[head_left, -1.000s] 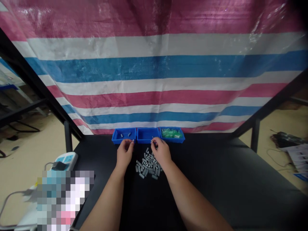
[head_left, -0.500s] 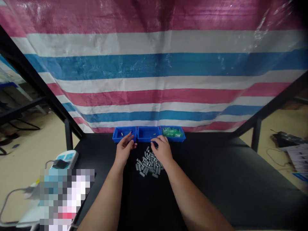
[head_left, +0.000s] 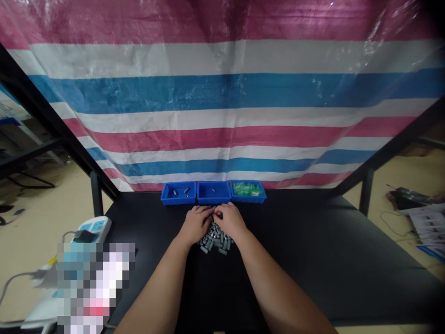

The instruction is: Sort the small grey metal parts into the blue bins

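Note:
A pile of small grey metal cylinders lies on the black tabletop. Over its far edge my left hand and my right hand meet, fingertips nearly touching. Both hands are closed, with fingers curled in. Whatever they pinch is too small and too hidden to name. Just beyond stand three blue bins in a row. In the left bin lie a few small metal pieces. One small piece is in the middle bin. Green and clear small items fill the right bin.
A striped plastic sheet hangs behind the bins, between black frame bars. On the left are a white power strip with a plug and cables, and a blurred-out patch. The black table extends to the right.
Both hands have come together over the far side of the pile. My left hand has moved right, away from the left bin, and its fingers have closed. More pieces show in that bin.

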Available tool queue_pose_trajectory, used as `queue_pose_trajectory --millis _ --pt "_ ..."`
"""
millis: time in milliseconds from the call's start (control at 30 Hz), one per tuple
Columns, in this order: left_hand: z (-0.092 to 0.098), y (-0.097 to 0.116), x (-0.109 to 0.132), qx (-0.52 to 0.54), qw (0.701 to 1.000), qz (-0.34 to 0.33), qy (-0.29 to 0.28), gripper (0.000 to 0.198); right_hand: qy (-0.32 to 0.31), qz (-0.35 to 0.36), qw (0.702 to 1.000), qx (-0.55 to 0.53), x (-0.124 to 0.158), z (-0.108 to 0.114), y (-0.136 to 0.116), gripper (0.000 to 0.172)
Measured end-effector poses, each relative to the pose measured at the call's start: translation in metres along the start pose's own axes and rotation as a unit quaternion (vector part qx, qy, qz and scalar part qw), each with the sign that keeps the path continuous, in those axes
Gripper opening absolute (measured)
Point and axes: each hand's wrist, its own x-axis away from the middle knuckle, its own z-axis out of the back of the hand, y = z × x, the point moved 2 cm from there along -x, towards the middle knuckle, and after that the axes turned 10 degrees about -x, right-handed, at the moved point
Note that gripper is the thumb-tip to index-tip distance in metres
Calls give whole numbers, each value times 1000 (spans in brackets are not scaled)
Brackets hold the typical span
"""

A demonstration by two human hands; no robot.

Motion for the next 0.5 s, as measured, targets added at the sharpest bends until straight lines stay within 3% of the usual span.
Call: queue_pose_trajectory --millis 167,400,500 --pt "1 4 -1 -6 1000 14 14 31 4 11 1000 -1 0 2 2 12" --pt "0 2 -2 10 999 31 30 21 79 -28 991 -108 0 9 10 11" --pt "-1 2 -2 35 999 24 23 25 95 -32 985 -142 0 6 15 12"
